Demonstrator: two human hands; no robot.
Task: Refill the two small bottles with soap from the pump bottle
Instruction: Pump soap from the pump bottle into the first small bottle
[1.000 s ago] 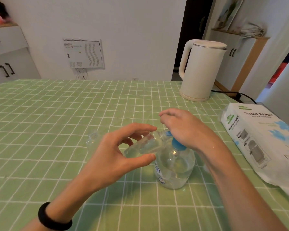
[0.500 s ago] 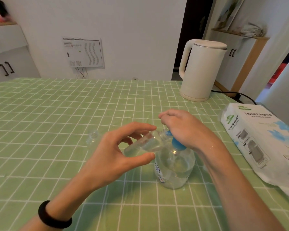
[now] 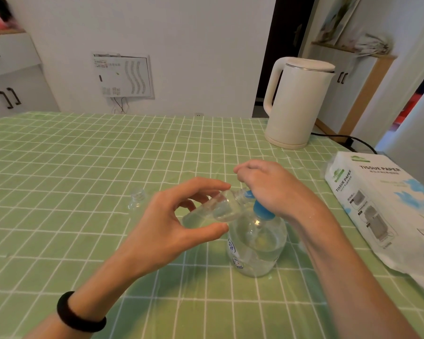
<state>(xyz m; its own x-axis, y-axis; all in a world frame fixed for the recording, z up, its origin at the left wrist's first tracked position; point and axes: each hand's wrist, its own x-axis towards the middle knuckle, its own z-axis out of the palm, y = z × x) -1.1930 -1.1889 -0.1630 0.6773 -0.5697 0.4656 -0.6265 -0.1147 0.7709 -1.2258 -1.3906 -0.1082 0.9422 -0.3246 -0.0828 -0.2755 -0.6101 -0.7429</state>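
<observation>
Left hand (image 3: 167, 223) pinches one bottle (image 3: 218, 209), partly filled, at the pump bottle (image 3: 257, 248) — right hand (image 3: 272, 189) curls over its head. Left of the grip, second bottle (image 3: 136, 200) seems empty.

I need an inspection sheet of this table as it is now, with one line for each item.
Surface: green checked tablecloth.
Job's things: pump bottle upright; tilted small bottle, mouth at the blue nozzle; second small bottle standing uncapped.
Clutter: tissue paper pack; white kettle.
Hands: left hand pinches the tilted small bottle; right hand covers the pump head, fingers curled.
Cables: black cord right of the kettle.
Surroundings: wall panel; cabinet.
</observation>
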